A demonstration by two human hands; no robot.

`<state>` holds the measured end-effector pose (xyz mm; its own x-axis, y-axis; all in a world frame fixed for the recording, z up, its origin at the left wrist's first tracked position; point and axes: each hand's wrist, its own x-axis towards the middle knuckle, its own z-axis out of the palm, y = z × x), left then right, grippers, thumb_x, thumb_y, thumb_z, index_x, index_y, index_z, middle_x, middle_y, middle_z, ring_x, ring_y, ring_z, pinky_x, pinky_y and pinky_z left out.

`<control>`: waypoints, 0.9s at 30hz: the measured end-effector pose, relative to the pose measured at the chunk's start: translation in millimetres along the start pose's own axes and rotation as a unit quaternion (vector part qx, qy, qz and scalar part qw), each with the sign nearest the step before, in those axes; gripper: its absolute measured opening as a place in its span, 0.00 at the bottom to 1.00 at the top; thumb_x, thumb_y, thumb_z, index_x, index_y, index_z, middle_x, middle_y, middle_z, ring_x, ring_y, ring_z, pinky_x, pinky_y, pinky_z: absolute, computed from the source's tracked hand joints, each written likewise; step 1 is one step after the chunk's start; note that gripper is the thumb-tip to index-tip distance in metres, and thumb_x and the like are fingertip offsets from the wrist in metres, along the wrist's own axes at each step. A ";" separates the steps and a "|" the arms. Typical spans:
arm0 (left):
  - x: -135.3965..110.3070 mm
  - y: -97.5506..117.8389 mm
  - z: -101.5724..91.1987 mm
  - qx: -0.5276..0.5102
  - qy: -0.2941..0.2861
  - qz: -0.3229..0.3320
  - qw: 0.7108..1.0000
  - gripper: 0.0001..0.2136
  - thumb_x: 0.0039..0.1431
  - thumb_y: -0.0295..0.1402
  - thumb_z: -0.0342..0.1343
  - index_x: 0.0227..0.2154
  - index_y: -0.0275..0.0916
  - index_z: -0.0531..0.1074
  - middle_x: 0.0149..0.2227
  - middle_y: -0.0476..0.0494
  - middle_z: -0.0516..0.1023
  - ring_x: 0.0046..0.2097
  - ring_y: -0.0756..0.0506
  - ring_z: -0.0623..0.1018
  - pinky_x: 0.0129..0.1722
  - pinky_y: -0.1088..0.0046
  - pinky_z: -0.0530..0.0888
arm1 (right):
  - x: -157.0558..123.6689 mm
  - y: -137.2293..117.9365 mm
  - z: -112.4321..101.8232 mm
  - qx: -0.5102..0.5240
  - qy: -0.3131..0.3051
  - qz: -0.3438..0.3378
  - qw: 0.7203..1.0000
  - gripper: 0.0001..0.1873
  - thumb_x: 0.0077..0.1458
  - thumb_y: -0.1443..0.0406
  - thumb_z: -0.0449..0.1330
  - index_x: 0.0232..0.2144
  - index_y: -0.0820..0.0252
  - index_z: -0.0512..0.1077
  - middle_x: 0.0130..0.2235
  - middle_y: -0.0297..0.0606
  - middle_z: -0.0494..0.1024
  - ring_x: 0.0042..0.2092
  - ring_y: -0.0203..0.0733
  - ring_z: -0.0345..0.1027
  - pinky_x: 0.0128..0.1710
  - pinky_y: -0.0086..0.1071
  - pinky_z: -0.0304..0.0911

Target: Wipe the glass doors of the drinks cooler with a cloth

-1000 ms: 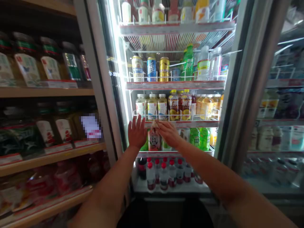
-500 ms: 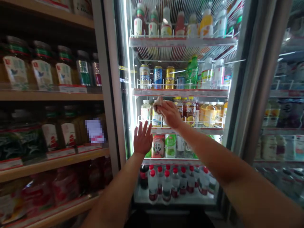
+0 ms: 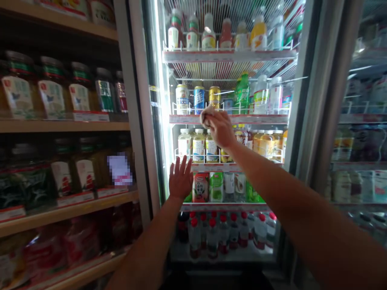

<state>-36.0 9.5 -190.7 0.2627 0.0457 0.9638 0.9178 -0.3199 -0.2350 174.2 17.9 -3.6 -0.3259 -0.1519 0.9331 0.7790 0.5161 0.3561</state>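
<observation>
In front of a lit drinks fridge, my right hand [image 3: 223, 129] is closed around a crumpled whitish cloth [image 3: 207, 116]. The cloth is at the glass door [image 3: 157, 133], in line with the red-edged shelf strip [image 3: 256, 119] under the cans. Lower and to the left, my left hand [image 3: 180, 178] is spread flat with its fingers pointing up, and it appears to rest on the glass. Pale yellow bottles [image 3: 198, 145] stand behind the glass between the two hands. A red carton [image 3: 200, 187] shows just right of my left hand.
Wooden shelves [image 3: 60, 125] with dark bottles [image 3: 51, 90] and price tags run along the left. The fridge's metal frame [image 3: 325, 96] is on the right, with another drinks fridge [image 3: 359, 165] beyond it. Red-capped bottles [image 3: 212, 237] fill the fridge bottom.
My right hand has moved the cloth up and slightly right, from the pale bottles to the shelf strip. My left hand has stayed in nearly the same place.
</observation>
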 end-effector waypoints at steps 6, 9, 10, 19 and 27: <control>0.0 0.9 -1.6 0.004 0.000 0.004 1.000 0.33 0.70 0.31 0.47 0.73 0.44 0.40 0.72 0.41 0.52 0.73 0.38 0.46 0.71 0.53 0.48 | 33.5 45.7 -31.0 -0.024 -0.117 -0.105 0.987 0.16 0.67 0.66 0.50 0.51 0.55 0.74 0.49 0.42 0.76 0.55 0.53 0.64 0.58 0.49 0.63; 0.7 -2.8 -6.7 0.014 -0.005 0.006 1.000 0.32 0.70 0.32 0.48 0.73 0.46 0.42 0.71 0.40 0.56 0.73 0.37 0.51 0.70 0.53 0.52 | 40.1 73.0 -46.1 -0.031 -0.138 -0.095 0.985 0.16 0.66 0.64 0.52 0.53 0.55 0.73 0.51 0.43 0.74 0.57 0.54 0.63 0.59 0.50 0.62; 2.8 -5.7 -8.7 0.016 -0.007 0.006 1.000 0.32 0.70 0.33 0.48 0.73 0.47 0.44 0.70 0.40 0.58 0.72 0.37 0.54 0.69 0.53 0.54 | 41.5 82.5 -49.6 -0.039 -0.097 -0.048 0.993 0.17 0.66 0.65 0.51 0.54 0.56 0.72 0.52 0.44 0.73 0.58 0.56 0.62 0.59 0.52 0.61; 141.8 -26.3 -22.9 0.001 0.026 0.013 1.000 0.24 0.69 0.38 0.46 0.67 0.47 0.62 0.70 0.44 0.59 0.70 0.38 0.59 0.69 0.54 0.55 | 24.9 89.8 -60.3 -0.068 -0.106 -0.099 0.987 0.21 0.59 0.65 0.57 0.54 0.54 0.72 0.51 0.42 0.74 0.57 0.57 0.63 0.60 0.53 0.62; 249.3 -23.1 -3.8 -0.067 0.032 -0.054 0.996 0.28 0.71 0.43 0.40 0.69 0.36 0.53 0.73 0.47 0.47 0.74 0.46 0.36 0.72 0.54 0.35 | 18.6 100.6 -58.1 -0.069 0.060 0.107 0.990 0.25 0.63 0.67 0.48 0.61 0.59 0.65 0.56 0.48 0.70 0.64 0.61 0.56 0.64 0.63 0.53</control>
<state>7.2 24.7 55.5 0.1404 0.0279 0.9897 0.8910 -0.4395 -0.1140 277.6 18.1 52.5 -0.0858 -0.1558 0.9840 0.8917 0.4286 0.1456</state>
